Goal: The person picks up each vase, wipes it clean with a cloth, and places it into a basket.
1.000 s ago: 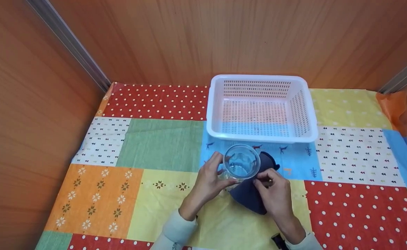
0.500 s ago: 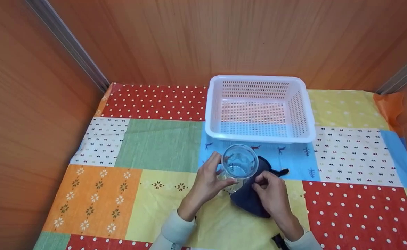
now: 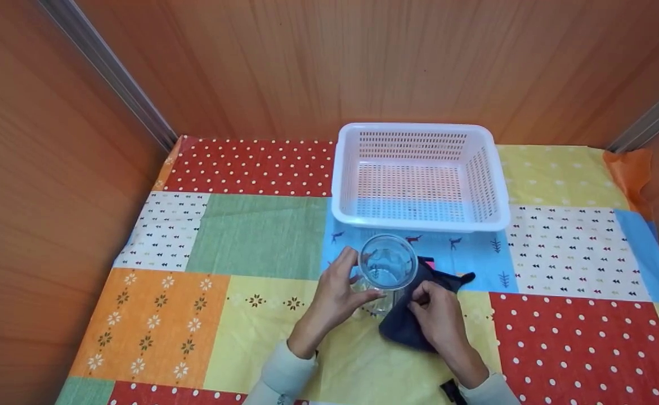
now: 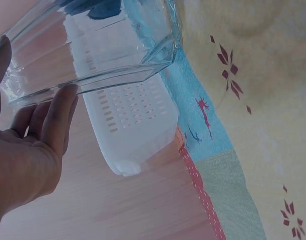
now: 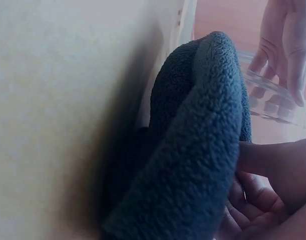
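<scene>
My left hand (image 3: 335, 292) grips a clear glass cup (image 3: 388, 273) around its near-left side, thumb in front and fingers behind. The cup stands upright with its mouth toward the head camera; its faceted wall (image 4: 117, 75) shows in the left wrist view. Pinched between the thumb and fingers of my right hand (image 3: 440, 315) is a dark navy towel (image 3: 405, 329). Its fuzzy pile (image 5: 193, 150) fills the middle of the right wrist view. The folded towel hangs right beside the cup's right side, with a small pink patch and a dark loop at its far end.
A white perforated plastic basket (image 3: 419, 225) stands just beyond the cup, with nothing in it. A patchwork tablecloth (image 3: 273, 236) covers the table. Wood-grain panels (image 3: 306, 67) enclose the back and both sides.
The towel has shifted right and slightly nearer, uncovering more of the cup's lower side. Its pink patch has come into sight. My left hand and the cup have stayed nearly still.
</scene>
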Available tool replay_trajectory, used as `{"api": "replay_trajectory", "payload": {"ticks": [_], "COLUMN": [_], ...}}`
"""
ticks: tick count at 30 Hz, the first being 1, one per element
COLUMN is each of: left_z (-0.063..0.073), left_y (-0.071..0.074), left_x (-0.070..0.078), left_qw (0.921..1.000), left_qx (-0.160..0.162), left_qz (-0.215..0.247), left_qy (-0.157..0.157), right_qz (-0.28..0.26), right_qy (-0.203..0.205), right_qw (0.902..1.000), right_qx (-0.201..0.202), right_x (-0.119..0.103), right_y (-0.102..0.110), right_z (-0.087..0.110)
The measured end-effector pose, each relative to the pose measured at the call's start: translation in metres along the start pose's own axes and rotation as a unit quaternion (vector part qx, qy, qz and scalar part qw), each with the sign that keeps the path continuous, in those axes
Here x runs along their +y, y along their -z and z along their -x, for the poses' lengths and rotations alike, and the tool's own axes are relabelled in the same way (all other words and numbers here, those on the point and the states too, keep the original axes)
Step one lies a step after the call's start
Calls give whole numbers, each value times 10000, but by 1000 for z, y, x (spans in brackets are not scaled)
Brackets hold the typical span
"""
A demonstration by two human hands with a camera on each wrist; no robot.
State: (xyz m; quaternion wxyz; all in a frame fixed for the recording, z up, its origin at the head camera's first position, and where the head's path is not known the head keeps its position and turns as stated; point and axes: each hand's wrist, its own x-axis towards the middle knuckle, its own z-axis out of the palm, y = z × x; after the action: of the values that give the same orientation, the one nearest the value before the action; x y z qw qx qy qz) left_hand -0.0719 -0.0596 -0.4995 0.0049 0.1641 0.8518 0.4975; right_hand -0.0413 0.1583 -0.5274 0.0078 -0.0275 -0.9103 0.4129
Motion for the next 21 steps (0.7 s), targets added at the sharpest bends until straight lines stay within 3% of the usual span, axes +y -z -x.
{"api": "replay_trajectory", "payload": {"ticks": [10,21], "left_z": [0,0], "left_y": [1,1], "left_x": [1,1], "left_qw": [10000,9999], "left_qx": [-27,-46], "left_qz": [17,98], "left_qy": [77,16], "right_qz": [50,-496], "right_qy": [195,20], "right_qw": [9998,9984], "right_qx": [73,264], "right_x": [9,6], "right_y": [-5,-5], "right_z": [0,4]}}
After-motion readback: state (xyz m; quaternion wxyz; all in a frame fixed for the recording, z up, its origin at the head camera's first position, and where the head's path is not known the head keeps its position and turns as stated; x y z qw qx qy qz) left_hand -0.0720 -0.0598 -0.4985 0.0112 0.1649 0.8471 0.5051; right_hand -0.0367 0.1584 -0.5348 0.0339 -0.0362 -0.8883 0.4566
